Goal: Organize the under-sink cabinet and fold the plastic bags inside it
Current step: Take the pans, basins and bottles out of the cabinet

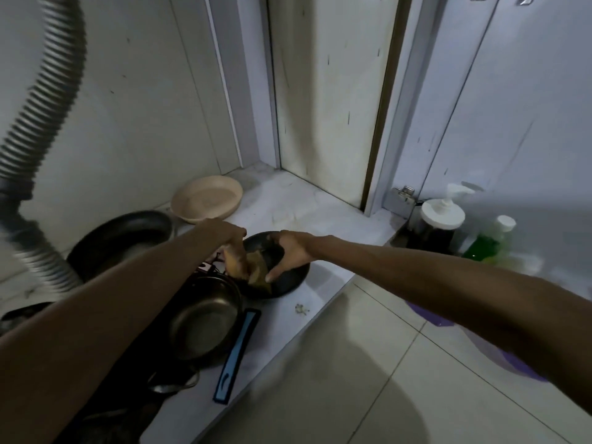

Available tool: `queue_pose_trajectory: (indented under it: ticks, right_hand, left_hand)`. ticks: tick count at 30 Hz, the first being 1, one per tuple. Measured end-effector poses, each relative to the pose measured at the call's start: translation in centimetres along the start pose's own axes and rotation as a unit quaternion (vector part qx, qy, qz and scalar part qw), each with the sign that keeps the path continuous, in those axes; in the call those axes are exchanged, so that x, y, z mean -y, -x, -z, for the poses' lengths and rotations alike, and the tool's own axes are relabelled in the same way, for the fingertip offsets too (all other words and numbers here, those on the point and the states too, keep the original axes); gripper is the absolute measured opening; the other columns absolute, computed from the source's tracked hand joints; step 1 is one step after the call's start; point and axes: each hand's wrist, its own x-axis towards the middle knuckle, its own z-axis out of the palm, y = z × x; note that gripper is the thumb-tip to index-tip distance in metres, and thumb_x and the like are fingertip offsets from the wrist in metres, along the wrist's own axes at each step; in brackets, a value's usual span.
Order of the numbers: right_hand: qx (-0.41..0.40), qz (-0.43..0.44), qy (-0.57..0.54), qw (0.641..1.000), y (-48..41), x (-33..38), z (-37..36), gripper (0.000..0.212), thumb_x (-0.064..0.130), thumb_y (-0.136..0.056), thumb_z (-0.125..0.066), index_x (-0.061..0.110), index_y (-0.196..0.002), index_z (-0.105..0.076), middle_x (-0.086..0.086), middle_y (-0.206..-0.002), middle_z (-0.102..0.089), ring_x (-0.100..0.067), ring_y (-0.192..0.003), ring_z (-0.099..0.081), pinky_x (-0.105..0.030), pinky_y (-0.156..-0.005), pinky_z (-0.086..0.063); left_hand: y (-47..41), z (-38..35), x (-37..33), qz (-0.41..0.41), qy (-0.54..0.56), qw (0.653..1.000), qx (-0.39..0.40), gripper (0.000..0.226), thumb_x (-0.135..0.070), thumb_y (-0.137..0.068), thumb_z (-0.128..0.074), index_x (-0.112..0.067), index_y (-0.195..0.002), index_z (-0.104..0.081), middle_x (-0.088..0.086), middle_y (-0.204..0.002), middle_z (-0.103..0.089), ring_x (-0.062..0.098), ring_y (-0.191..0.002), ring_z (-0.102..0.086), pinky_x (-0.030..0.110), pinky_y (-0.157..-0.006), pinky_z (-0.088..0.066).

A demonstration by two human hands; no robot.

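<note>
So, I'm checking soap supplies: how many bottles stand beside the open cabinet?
2: a white-capped pump bottle just right of the door hinge, and a bottle of green liquid to the right of that. More may be hidden behind them.

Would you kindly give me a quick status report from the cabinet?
Left hand and right hand both gripping a brownish crumpled thing, bag unconfirmed. Held over small black pan. Steel bowl close beside.
</note>
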Motion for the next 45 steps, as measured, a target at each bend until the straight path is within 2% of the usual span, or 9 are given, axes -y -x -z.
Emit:
queue_pose_trajectory:
  ticks: [4, 9, 15, 21, 24, 28, 31, 38, 45]
  right_hand:
    - [0.031, 0.018, 0.018, 0.999, -1.0, 2.3, -1.4, 0.104, 0.061, -0.072, -0.075, 0.015, -0.152, -0.027, -0.007, -0.154, -0.035, -0.027, -0.137, -0.039, -0.035, -0.110, -0.036]
    - [0.051, 0.016, 0.020, 0.998, -2.3, 3.4, -2.9, 0.075, 0.044, -0.083, -0.070, 0.014, -0.144, -0.039, -0.007, -0.140, -0.048, -0.025, -0.124, -0.049, -0.031, -0.096, -0.044]
    - [0.020, -0.011, 0.005, 1.000, -3.2, 2.9, -2.9, 0.066, 0.036, -0.084, -0.069, 0.013, -0.140, -0.042, -0.005, -0.121, -0.061, -0.021, -0.107, -0.060, -0.033, -0.091, -0.052]
    - [-0.065, -0.050, 0.016, 0.996, -1.8, -0.1, 0.6, 0.048, 0.027, -0.080, -0.069, 0.015, -0.125, -0.058, -0.008, -0.117, -0.063, -0.027, -0.107, -0.059, -0.028, -0.079, -0.046]
    - [-0.109, -0.069, -0.005, 0.992, 0.4, -2.5, 3.4, 0.044, 0.019, -0.080, -0.068, 0.012, -0.123, -0.061, -0.008, -0.116, -0.066, -0.027, -0.108, -0.060, -0.034, -0.088, -0.048]
    - [-0.138, -0.109, -0.023, 0.984, 4.6, -6.6, 6.9, 0.055, 0.013, -0.084, -0.063, 0.012, -0.138, -0.052, -0.009, -0.129, -0.059, -0.027, -0.118, -0.055, -0.034, -0.098, -0.044]
    - [-0.174, -0.153, -0.027, 0.972, 7.8, -10.1, 8.5, 0.062, 0.015, -0.085, -0.065, 0.013, -0.143, -0.044, -0.010, -0.140, -0.051, -0.027, -0.125, -0.049, -0.034, -0.099, -0.041]
    - [-0.191, -0.230, -0.004, 0.954, 16.1, -17.7, 8.5, 0.055, 0.014, -0.088, -0.063, 0.011, -0.141, -0.045, -0.012, -0.139, -0.054, -0.027, -0.123, -0.054, -0.033, -0.100, -0.041]
    - [-0.124, -0.289, 0.049, 0.948, 22.2, -22.2, 6.7, 0.047, 0.016, -0.091, -0.056, 0.008, -0.136, -0.048, -0.015, -0.134, -0.054, -0.032, -0.120, -0.053, -0.036, -0.097, -0.043]
  left_hand:
    - [-0.4, -0.8, 1.0, 0.005, 0.028, 0.997, 0.067, 0.103, -0.058, -0.025, -0.085, -0.012, -0.115, -0.060, 0.008, -0.114, -0.062, 0.025, -0.094, -0.065, 0.037, -0.084, -0.056]
    - [-0.9, -1.6, 1.3, -0.014, 0.074, 0.996, 0.039, 0.057, -0.046, -0.051, -0.089, -0.013, -0.091, -0.064, 0.005, -0.098, -0.062, 0.021, -0.089, -0.063, 0.032, -0.073, -0.055]
    - [-1.0, -1.2, 1.1, -0.028, 0.072, 0.997, -0.010, 0.070, -0.050, -0.051, -0.087, -0.008, -0.101, -0.063, 0.002, -0.080, -0.060, 0.018, -0.067, -0.062, 0.030, -0.059, -0.055]
    - [-1.0, 0.5, -0.7, -0.053, 0.057, 0.994, -0.075, 0.096, -0.071, -0.031, -0.079, -0.019, -0.109, -0.058, -0.002, -0.101, -0.060, 0.021, -0.088, -0.060, 0.037, -0.080, -0.056]
    - [-0.8, 2.4, -2.9, -0.075, 0.055, 0.993, -0.077, 0.089, -0.069, -0.043, -0.080, -0.014, -0.109, -0.059, 0.004, -0.108, -0.063, 0.023, -0.092, -0.061, 0.035, -0.083, -0.054]
    - [-0.3, 5.3, -7.1, -0.122, 0.061, 0.987, -0.084, 0.109, -0.085, -0.035, -0.063, -0.015, -0.119, -0.061, 0.005, -0.119, -0.060, 0.027, -0.105, -0.059, 0.041, -0.094, -0.050]
    - [0.0, 7.0, -10.7, -0.141, 0.060, 0.986, -0.071, 0.087, -0.073, -0.062, -0.068, -0.011, -0.122, -0.062, 0.005, -0.106, -0.063, 0.025, -0.096, -0.064, 0.032, -0.085, -0.051]
    - [1.0, 9.3, -21.2, -0.217, 0.051, 0.973, -0.066, 0.080, -0.073, -0.066, -0.067, -0.008, -0.113, -0.066, 0.006, -0.093, -0.066, 0.022, -0.081, -0.066, 0.025, -0.068, -0.050]
    - [2.2, 9.5, -29.5, -0.276, 0.022, 0.960, -0.046, 0.081, -0.073, -0.069, -0.063, -0.007, -0.116, -0.063, 0.007, -0.100, -0.066, 0.025, -0.089, -0.067, 0.033, -0.082, -0.056]
